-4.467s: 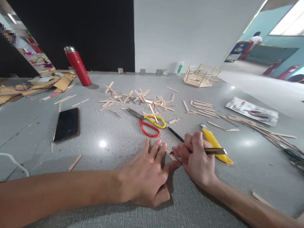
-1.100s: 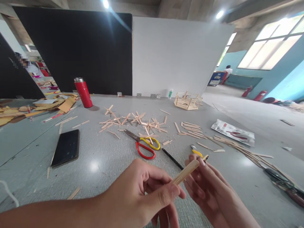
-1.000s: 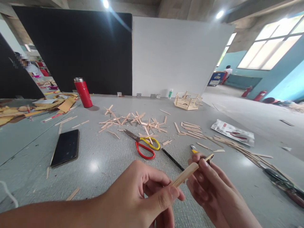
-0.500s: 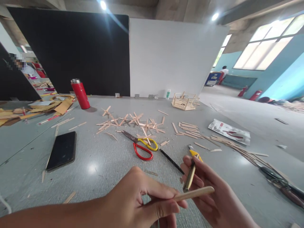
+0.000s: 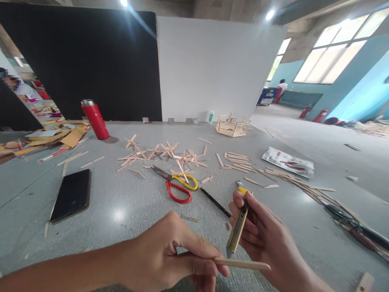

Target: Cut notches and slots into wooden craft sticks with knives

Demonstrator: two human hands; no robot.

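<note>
My left hand [image 5: 179, 251] pinches one end of a wooden craft stick [image 5: 243, 264] between thumb and fingers; the stick points right. My right hand [image 5: 264, 231] is closed around a utility knife [image 5: 238, 229] with a brass-coloured body and a black slider. Its blade points down, its tip beside the stick; I cannot tell whether they touch. Behind the right fingers shows a yellow piece with a metal tip [image 5: 242, 190], partly hidden. Scissors [image 5: 179, 186] with one yellow and one red handle lie open on the table, near a black pen [image 5: 214, 200].
Crossed craft sticks [image 5: 170, 150] lie mid-table, and loose sticks [image 5: 238, 158] to their right. A hexagonal stick frame [image 5: 232, 127], red flask [image 5: 95, 121], phone [image 5: 71, 196], white packet [image 5: 287, 162] and black-handled tool [image 5: 343, 219] stand or lie around. Panels [image 5: 200, 69] rise behind.
The knife has tilted and shifted slightly left, and its blade tip now shows by the stick. The stick has turned nearly level. The whole view has shifted a little.
</note>
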